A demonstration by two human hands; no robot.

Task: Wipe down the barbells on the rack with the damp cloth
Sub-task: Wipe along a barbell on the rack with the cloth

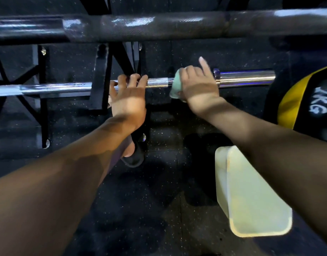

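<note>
A person looks down past both bare forearms at a chrome barbell (pixel 159 83) lying level across a black steel rack (pixel 100 76). The bar is smooth and shiny along most of its length, with a short stretch of rough cross-hatched grip between the two hands and a thicker polished sleeve at its right end. That sleeve runs up to a black and yellow weight plate (pixel 303 100), round and cut off by the right edge, with pale lettering too smeared to read in full.

The left hand (pixel 128 100) reaches up from below, its fingers curled over the top of the bar and gripping it just beside the rack upright. The right hand (pixel 197 84) wraps a pale green cloth (pixel 174 85) around the bar next to the sleeve collar; the cloth is soft and bunched, showing only at the hand's left side, the rest hidden under the palm. Its index finger sticks up straight while the other fingers close on the cloth.

Above, a second, thicker dark barbell (pixel 159 24) crosses the whole view, blurred, with a faintly textured surface and glossy highlights. Below the right forearm, a pale green tub (pixel 251 200) with rounded corners sits on the black speckled rubber floor (pixel 149 209), partly covered by the arm. A dark shoe (pixel 133 156) shows beneath the left wrist, hard to make out.
</note>
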